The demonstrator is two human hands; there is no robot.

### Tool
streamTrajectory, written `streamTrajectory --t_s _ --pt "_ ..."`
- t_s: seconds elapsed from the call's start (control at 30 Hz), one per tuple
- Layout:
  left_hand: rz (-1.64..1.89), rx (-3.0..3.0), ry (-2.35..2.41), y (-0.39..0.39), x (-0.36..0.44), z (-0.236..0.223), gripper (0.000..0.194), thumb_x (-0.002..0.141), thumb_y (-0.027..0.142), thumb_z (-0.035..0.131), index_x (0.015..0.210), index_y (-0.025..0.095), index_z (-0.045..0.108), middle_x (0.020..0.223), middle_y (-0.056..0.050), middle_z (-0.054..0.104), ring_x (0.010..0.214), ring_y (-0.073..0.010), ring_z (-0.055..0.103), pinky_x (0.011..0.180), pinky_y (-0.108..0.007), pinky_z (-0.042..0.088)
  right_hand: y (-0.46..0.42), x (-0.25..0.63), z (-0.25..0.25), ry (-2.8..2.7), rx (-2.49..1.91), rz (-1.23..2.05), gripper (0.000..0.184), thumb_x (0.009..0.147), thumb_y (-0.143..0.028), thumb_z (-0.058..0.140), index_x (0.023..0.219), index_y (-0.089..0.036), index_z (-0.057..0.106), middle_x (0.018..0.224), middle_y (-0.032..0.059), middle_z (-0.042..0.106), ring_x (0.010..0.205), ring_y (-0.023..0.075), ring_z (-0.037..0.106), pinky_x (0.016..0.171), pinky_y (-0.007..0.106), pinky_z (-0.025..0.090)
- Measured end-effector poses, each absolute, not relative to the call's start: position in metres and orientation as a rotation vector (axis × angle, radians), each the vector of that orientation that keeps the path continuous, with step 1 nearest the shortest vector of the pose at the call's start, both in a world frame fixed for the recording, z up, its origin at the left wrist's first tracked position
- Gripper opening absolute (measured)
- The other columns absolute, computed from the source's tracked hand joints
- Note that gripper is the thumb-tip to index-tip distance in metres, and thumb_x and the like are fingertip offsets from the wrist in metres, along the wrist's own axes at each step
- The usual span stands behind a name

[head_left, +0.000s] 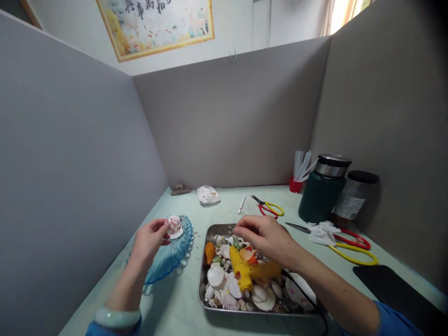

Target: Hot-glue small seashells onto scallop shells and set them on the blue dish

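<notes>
Grey partitions (224, 126) box in a pale green table (187, 303). A metal tray (245, 311) heaped with seashells (215, 275) sits toward the table's near edge; a blue glass plate (164, 263) stands apart from it, closer to the left edge. Near the right edge, a dark green bottle (320, 193) rises beside a black-lidded jar (352, 203).

Two bare hands work well apart. The right hand (266, 235) is poised at the tray's far edge, fingers bent inward; whether they grip anything cannot be told from here. The left hand (149, 240) pinches a red-and-white shell (174, 225) by the plate's far edge, contact with the glass unclear.

A yellow glue gun (241, 270) lies mid-tray on the shells, its black cord (299, 285) trailing toward the near right corner.

The step in hand appears to be steadying one shell at the plate while the right hand is busy over the tray. The next move seems to call for a light pinch on the left and, on the right, a forearm clear of gun and cord.
</notes>
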State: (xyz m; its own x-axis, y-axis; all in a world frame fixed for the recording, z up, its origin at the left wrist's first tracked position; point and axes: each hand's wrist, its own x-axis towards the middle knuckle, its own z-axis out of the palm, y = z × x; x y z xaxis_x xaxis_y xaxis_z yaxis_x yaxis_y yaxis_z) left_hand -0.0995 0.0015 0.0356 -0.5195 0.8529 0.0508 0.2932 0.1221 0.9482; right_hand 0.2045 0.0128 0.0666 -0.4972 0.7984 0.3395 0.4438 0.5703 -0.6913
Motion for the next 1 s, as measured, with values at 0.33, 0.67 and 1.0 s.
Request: streamTrajectory --t_s 0.33,0.67,1.0 --pt "0.798 1.338 2.186 0.027 -0.126 0.002 0.023 0.065 0.036 0.065 0.071 0.014 0.062 0.056 -0.002 0.061 0.055 -0.0198 0.062 0.047 -0.026 0.046 0.013 0.210 0.071 -2.146 -0.929 0.672 0.032 0.090 -0.040 0.049 0.072 -0.018 0.062 0.060 -0.0027 0.054 0.056 0.0103 0.047 0.052 0.023 0.030" --pt "0.207 1.685 2.481 0.045 -0.128 -0.009 0.024 0.081 0.034 0.062 0.092 0.012 0.062 0.095 -0.007 0.065 0.087 -0.0213 0.062 0.077 -0.038 0.049 0.012 0.215 0.078 -2.130 -0.925 0.662 0.026 0.090 -0.034 0.052 0.073 -0.018 0.064 0.063 -0.0022 0.059 0.059 0.0108 0.050 0.055 0.022 0.033" --pt "0.321 1.886 2.517 0.049 -0.124 -0.003 0.029 0.074 0.044 0.060 0.064 0.016 0.059 0.069 -0.010 0.064 0.075 -0.0291 0.063 0.066 -0.033 0.042 0.010 0.218 0.082 -2.174 -0.911 0.613 0.024 0.089 -0.032 0.053 0.075 -0.017 0.066 0.064 -0.0002 0.061 0.060 0.0114 0.051 0.056 0.023 0.033"
